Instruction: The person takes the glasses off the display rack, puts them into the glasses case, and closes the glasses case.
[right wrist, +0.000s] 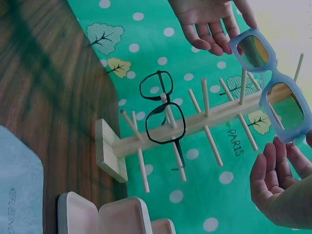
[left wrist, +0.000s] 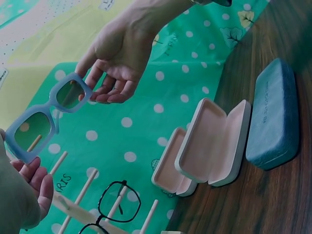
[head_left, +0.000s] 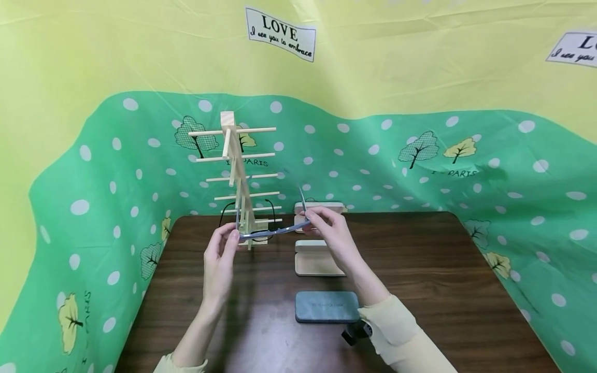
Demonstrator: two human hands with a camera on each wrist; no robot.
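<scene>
Sunglasses with a pale blue frame (head_left: pixel 272 232) hung in the air above the table (head_left: pixel 420 269), in front of the wooden rack (head_left: pixel 240 168), temples unfolded and pointing away from the person. Left hand (head_left: pixel 219 265) and right hand (head_left: pixel 337 238) each pinched one outer end of that frame between thumb and fingers. With so little held at either end, a slip or an early release on one side could have let the pair swing down, and pulling the hands apart could have strained the hinges. A stray temple might also have snagged a peg and jolted the black-framed glasses (right wrist: pixel 165 104) resting low on the rack. Three cases stood in a row to the right of the rack. The nearest, a blue case (head_left: pixel 326 306), was closed, its contents hidden. The middle case (head_left: pixel 317 265) lay open, its pinkish lining showing and no glasses visible on it. The farthest case (left wrist: pixel 168 165) was open too, similarly lined, though partly hidden behind the middle one.
</scene>
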